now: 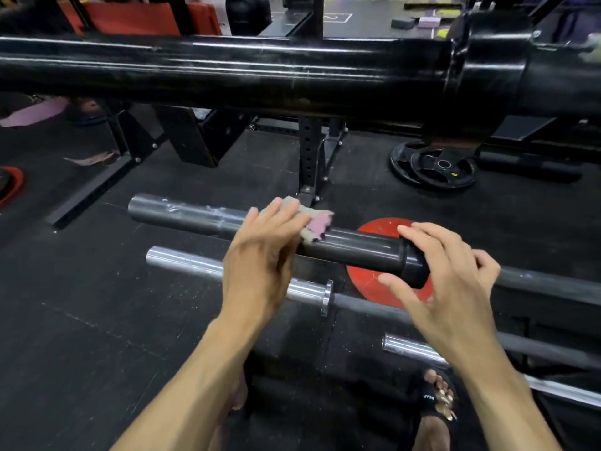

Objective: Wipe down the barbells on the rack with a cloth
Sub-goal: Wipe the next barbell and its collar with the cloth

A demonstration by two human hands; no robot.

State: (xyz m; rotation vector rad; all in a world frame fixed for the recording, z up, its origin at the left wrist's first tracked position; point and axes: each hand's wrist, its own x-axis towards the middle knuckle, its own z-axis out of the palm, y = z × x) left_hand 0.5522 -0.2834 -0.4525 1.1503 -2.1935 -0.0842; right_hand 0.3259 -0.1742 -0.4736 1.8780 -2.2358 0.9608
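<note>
Both hands are out in front of me over the rack of bars. On the left, my left hand [260, 255] lies with fingers nearly straight, pressing a beige and pink cloth [312, 222] down onto the dark grey barbell sleeve [201, 214]; the cloth sits about halfway along that sleeve, partly under my fingers. My right hand [445, 288] hovers at the sleeve's collar [413, 265], fingers spread and lightly bent, thumb below; I cannot tell whether it touches the metal, and it holds nothing. Nearer to me a bright chrome barbell [182, 263] runs almost parallel, and a third chrome sleeve [413, 348] shows near right. A thick black bar [227, 73] crosses the far top of the view. Behind the collar, a red plate [377, 288] lies on the black floor [81, 320], with black plates [432, 164] farther right. A sandalled foot [435, 402] is at the bottom.
</note>
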